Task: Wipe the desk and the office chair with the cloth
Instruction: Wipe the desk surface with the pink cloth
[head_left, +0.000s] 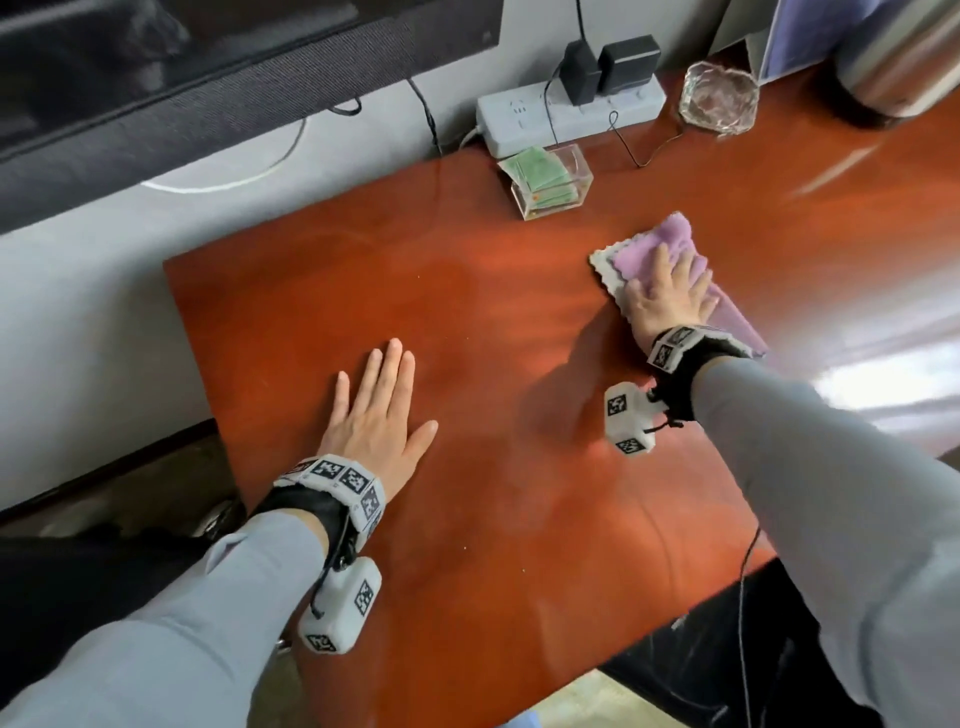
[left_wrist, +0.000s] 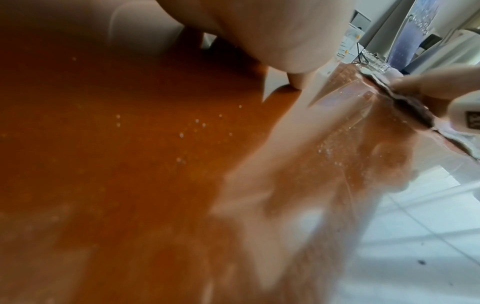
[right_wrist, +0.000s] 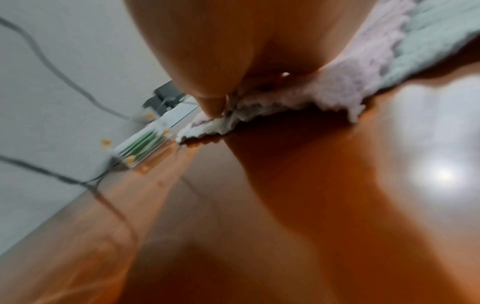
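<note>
A glossy red-brown desk (head_left: 467, 312) fills the head view. On its right part lies a purple cloth (head_left: 649, 244) with a pale scalloped edge, and my right hand (head_left: 670, 291) presses flat on it, fingers straight. The right wrist view shows the cloth's fluffy edge (right_wrist: 337, 90) under my palm, blurred. My left hand (head_left: 379, 410) rests flat on the bare desk near the left front, fingers straight and holding nothing. The left wrist view shows the desk surface (left_wrist: 103, 144) with small pale specks. No office chair can be made out.
At the back of the desk stand a clear box of green cards (head_left: 550, 179), a white power strip (head_left: 566, 114) with black adapters, a glass ashtray (head_left: 719, 98) and a steel flask (head_left: 904, 57). A thin black cable (head_left: 644, 150) trails there. A dark monitor (head_left: 156, 78) hangs on the wall.
</note>
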